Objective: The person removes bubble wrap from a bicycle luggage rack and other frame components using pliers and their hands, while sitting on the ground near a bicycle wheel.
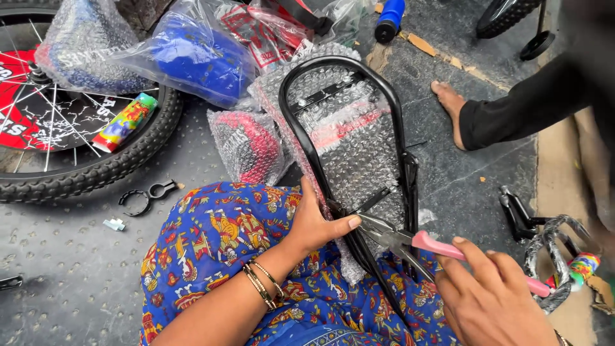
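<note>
Black tubular bicycle carrier rack (359, 128), half wrapped in bubble wrap (359, 160), lies across a lap in blue patterned cloth (218, 250). Beside it on the grey floor sits a spoked bicycle wheel (96, 173). Left hand (317, 221) clasps the rack's lower bar. Right hand (493, 298) is closed around pink-handled pliers (410, 240), whose tips meet the rack by the left thumb.

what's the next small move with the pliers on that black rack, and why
Probably squeeze the pink-handled pliers and pull or snip at the frame. Their tips sit right against the black carrier rack beside the left hand, which steadies the bar, while the right hand grips the handles. Bubble wrap is still bound around the rack, so whatever holds it there likely needs freeing.
</note>
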